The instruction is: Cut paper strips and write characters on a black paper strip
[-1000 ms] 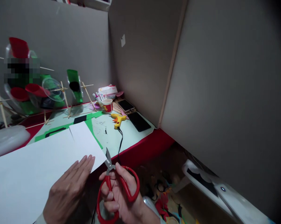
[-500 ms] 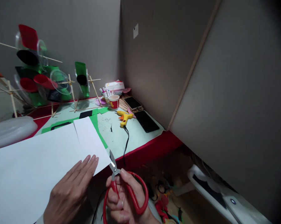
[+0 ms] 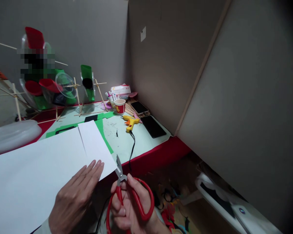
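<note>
A large white sheet of paper (image 3: 39,162) spreads across the table's near left side, with a slit running in from its far edge. My left hand (image 3: 78,191) lies flat on it near the right edge, fingers stretched out. Just right of that, my right hand (image 3: 129,201) grips red-handled scissors (image 3: 121,175) by the handles. The blades are parted and point away from me, at the sheet's right corner. Green strips (image 3: 104,133) and a black piece (image 3: 91,118) lie beyond the sheet.
A yellow glue gun (image 3: 131,123) with a black cord sits beside a dark tablet (image 3: 153,126) and a phone (image 3: 139,108). Behind stand a paper cup (image 3: 119,106), markers and stick frames (image 3: 75,94) with coloured tubes. Coloured scraps (image 3: 169,213) litter the floor.
The view has shifted slightly. Both hands keep nearly the same place by the sheet's right edge, and the scissors stay at its corner with blades parted.
</note>
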Available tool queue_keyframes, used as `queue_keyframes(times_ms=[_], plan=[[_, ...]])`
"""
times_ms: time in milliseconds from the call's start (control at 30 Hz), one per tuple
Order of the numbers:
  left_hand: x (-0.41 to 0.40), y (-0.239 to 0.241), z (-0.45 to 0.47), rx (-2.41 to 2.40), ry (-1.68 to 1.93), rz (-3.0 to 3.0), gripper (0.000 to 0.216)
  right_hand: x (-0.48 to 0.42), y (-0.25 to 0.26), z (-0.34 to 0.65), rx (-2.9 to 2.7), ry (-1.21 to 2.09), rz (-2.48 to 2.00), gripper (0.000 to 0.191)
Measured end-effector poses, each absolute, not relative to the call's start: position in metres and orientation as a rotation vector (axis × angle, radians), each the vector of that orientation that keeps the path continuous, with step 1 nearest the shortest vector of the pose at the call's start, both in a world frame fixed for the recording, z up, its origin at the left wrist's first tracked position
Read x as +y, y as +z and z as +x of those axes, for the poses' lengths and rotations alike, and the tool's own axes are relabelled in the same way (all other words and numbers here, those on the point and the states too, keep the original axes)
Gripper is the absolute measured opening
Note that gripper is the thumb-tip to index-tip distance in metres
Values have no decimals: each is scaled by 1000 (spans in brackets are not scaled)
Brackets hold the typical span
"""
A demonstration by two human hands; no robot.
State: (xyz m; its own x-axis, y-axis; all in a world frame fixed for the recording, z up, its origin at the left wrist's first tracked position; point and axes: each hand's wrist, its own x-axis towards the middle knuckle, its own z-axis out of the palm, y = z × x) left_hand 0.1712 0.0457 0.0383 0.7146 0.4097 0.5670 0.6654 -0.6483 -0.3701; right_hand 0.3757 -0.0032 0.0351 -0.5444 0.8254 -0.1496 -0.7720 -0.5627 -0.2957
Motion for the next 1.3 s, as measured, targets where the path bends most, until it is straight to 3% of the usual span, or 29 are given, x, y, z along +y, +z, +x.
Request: queue_keyframes(times_ms=[600,1300], plan=[[44,39,163,-788,-543,-2429,62,0,1,369,-193,2243,-75,49],[42,41,159,-831,-513,-2516,63,-11,6,374,-145,2257,-46,50]])
